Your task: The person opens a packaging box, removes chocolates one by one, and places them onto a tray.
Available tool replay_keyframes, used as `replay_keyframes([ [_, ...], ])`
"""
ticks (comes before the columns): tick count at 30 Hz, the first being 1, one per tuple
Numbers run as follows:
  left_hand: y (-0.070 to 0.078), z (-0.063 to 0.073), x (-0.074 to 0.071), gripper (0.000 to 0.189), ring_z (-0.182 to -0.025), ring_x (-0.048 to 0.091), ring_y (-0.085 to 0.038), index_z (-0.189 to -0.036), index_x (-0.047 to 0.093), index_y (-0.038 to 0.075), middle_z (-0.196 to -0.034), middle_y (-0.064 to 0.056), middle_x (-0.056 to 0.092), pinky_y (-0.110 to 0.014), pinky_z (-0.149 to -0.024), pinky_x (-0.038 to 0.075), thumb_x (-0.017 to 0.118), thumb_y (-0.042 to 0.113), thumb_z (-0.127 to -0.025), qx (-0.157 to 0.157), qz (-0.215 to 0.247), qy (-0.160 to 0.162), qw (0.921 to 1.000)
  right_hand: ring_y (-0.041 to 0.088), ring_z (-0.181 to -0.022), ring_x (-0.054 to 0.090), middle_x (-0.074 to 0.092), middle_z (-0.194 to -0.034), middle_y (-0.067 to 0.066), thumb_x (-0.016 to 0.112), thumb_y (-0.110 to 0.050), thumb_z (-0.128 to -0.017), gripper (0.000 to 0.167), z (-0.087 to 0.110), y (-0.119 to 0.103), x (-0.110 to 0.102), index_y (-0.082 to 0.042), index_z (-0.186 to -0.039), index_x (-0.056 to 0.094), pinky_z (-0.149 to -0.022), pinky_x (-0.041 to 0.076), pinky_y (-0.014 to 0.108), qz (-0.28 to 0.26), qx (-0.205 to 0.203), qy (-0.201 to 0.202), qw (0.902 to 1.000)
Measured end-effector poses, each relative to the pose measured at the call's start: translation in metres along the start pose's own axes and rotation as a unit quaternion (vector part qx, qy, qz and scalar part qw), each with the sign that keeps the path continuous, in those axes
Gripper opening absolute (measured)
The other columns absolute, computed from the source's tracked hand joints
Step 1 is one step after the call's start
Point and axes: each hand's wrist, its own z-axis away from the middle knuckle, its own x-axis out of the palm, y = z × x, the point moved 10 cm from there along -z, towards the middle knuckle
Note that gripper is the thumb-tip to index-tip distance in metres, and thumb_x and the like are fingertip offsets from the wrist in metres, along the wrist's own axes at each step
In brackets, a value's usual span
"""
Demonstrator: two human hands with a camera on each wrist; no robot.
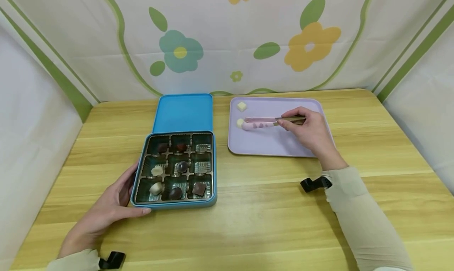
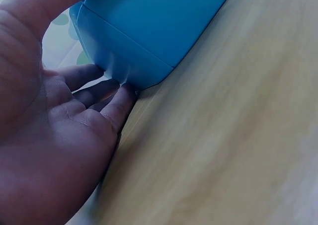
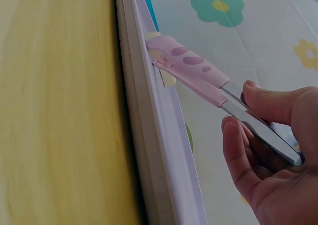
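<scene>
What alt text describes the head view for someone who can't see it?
The right hand holds pink-tipped tongs at one of two pale sweets on a lilac tray. The left hand holds a blue tin of nine compartments, seven holding chocolates.

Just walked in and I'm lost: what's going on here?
A person's right grip holds pink tongs, their ends at a pale sweet on the lilac tray; I can't tell whether they pinch it. The left grip holds the blue box by its near left corner. Seven of its nine compartments hold sweets.
</scene>
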Motion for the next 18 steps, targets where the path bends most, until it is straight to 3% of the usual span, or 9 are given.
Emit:
replay_keyframes([
  [5,0.001,0.000,0.002,0.122,-0.143,0.041,0.015,-0.175,0.012,0.030,-0.180,-0.016,0.016,-0.007,-0.107,0.044,0.086,-0.005,-0.084,0.005,0.001,-0.001,1.0000,-0.002,-0.083,0.069,0.077,-0.109,0.001,0.083,-0.034,-0.097,0.034,0.000,0.000,0.001,-0.008,-0.118,0.078,-0.070,0.054,0.017,0.013,0.000,0.002,0.9999],
  [10,0.001,0.000,0.002,0.123,-0.143,0.042,0.015,-0.175,0.012,0.031,-0.180,-0.017,0.015,-0.008,-0.107,0.045,0.087,-0.005,-0.083,0.005,0.002,-0.001,1.0000,0.001,-0.084,0.068,0.076,-0.109,0.000,0.083,-0.037,-0.096,0.032,0.001,-0.002,-0.002,-0.012,-0.117,0.079,-0.071,0.053,0.018,0.028,0.004,0.015,0.9995],
  [18,0.000,0.000,0.000,0.124,-0.144,0.039,0.015,-0.175,0.012,0.029,-0.181,-0.017,0.014,-0.005,-0.108,0.041,0.086,-0.007,-0.083,0.009,0.003,0.001,1.0000,-0.005,-0.081,0.067,0.080,-0.112,0.015,0.087,-0.031,-0.093,0.034,0.001,-0.015,0.007,-0.009,-0.117,0.079,-0.069,0.051,0.013,0.017,-0.049,0.034,0.9981],
])
